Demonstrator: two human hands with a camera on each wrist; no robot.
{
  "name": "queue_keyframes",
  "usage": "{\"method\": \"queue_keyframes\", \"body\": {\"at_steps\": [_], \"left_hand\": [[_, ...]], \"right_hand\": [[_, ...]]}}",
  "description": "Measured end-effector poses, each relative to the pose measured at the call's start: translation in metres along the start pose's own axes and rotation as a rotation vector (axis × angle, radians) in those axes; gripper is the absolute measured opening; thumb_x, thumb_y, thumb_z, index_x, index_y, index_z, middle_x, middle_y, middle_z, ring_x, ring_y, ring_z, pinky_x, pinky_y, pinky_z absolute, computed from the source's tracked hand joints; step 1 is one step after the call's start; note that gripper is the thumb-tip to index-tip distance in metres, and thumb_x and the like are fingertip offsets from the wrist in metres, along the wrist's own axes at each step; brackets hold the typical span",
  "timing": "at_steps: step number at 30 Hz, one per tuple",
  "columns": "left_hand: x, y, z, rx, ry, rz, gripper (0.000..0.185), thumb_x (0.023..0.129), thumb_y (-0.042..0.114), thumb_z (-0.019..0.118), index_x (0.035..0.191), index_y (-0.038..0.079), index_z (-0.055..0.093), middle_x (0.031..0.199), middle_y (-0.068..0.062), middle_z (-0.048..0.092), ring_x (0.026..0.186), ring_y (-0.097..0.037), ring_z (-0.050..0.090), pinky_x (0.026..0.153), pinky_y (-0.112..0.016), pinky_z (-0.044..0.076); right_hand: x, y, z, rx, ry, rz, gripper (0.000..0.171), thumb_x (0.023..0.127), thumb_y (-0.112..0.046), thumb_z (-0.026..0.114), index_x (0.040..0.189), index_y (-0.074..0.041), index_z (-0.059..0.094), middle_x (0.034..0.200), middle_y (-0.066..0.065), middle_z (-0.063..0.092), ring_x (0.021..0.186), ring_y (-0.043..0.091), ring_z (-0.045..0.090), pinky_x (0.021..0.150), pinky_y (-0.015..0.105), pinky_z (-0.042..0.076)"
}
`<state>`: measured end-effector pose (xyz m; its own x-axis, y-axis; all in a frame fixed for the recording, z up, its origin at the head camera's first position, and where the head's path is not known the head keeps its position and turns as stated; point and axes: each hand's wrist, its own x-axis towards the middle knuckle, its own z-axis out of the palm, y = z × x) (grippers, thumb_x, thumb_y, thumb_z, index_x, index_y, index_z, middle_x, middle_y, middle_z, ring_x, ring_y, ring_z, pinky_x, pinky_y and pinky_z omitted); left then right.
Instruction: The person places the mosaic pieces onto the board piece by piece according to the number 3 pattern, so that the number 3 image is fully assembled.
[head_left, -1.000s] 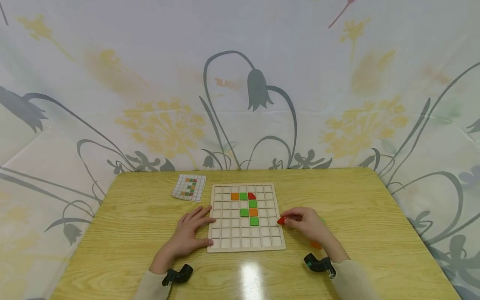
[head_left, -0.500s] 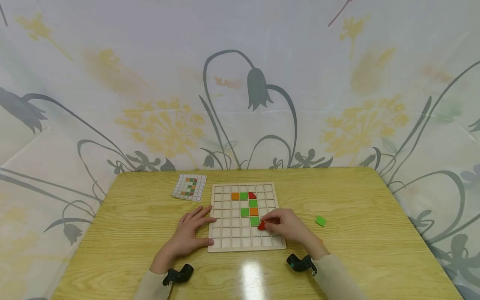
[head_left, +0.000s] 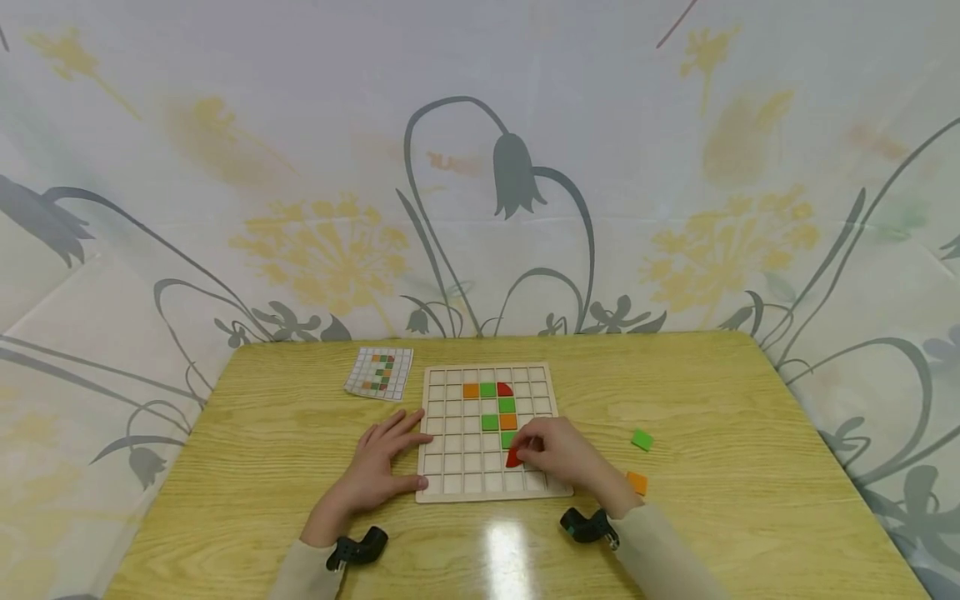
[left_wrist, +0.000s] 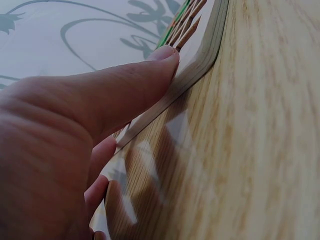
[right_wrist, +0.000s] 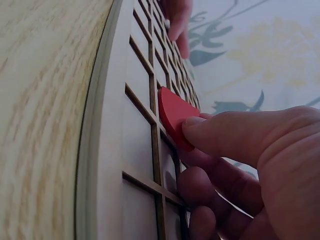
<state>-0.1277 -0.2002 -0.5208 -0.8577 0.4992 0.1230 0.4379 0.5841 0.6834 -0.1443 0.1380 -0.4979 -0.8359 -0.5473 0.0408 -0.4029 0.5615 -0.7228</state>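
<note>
A wooden grid board (head_left: pixel 457 493) lies on the table, with green, orange and red tiles set in some of its squares. My right hand (head_left: pixel 553 452) pinches a red quarter-circle tile (right_wrist: pixel 175 114) between thumb and fingers, low over the board just below the lowest green tile (head_left: pixel 507 439). In the right wrist view the tile stands tilted, one corner right at the grid bars. My left hand (head_left: pixel 380 461) lies spread at the board's left side. Its thumb (left_wrist: pixel 145 82) and fingertips touch the board's edge.
A paper card (head_left: pixel 379 373) printed with a coloured grid pattern lies behind the left hand. To the right of the board are a loose green tile (head_left: pixel 642 440) and an orange tile (head_left: pixel 637 482) on the wooden table (head_left: pixel 712 417). A patterned cloth hangs behind.
My right hand has moved left with the red tile, from the board's right edge to below the lowest green tile. The orange tile on the table is uncovered. The left hand stays put.
</note>
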Motion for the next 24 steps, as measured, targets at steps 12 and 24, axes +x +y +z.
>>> {"method": "queue_keyframes", "body": {"at_steps": [12,24], "left_hand": [[-0.0006,0.0017,-0.0006,0.003,0.009,-0.005,0.057,0.082,0.035,0.081,0.133,0.015,0.064,0.16,-0.01,0.033,0.148,-0.041,0.018,0.107,-0.07,0.005],[-0.0001,0.0014,-0.0011,-0.003,-0.003,-0.015,0.059,0.081,0.037,0.081,0.134,0.016,0.064,0.161,-0.007,0.032,0.149,-0.038,0.016,0.109,-0.069,0.004]], "right_hand": [[0.002,-0.0033,0.0093,-0.071,0.025,0.014,0.011,0.093,-0.011,0.07,0.093,-0.018,0.078,0.084,-0.013,0.06,0.07,0.005,0.05,0.065,0.025,0.046],[-0.0006,0.0001,0.0077,-0.035,0.002,0.006,0.008,0.092,-0.013,0.072,0.096,-0.018,0.078,0.08,-0.013,0.056,0.066,0.005,0.047,0.06,0.025,0.043]]}}
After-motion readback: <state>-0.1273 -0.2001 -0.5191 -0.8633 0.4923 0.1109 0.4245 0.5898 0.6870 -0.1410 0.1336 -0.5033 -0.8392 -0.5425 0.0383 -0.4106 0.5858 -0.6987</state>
